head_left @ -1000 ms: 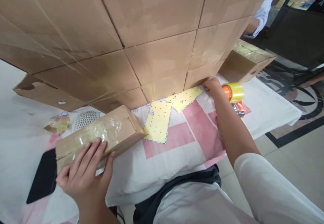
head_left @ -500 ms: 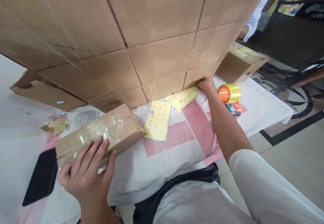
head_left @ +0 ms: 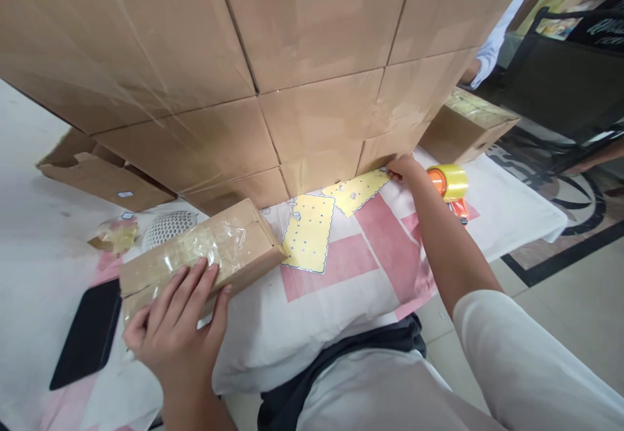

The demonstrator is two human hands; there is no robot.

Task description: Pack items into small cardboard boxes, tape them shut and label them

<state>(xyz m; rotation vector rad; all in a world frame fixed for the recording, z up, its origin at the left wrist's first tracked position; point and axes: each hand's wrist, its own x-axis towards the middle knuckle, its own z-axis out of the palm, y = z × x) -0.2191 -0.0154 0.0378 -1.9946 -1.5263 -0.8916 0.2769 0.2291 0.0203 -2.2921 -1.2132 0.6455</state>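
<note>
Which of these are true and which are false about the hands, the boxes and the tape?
1. The left hand lies flat on the taped box. True.
2. The right hand holds the tape roll. False: its fingers touch a yellow sheet beside the roll.
3. A black phone lies left of the taped box. True.
4. The big box stack is blue. False: it is brown cardboard.
</note>
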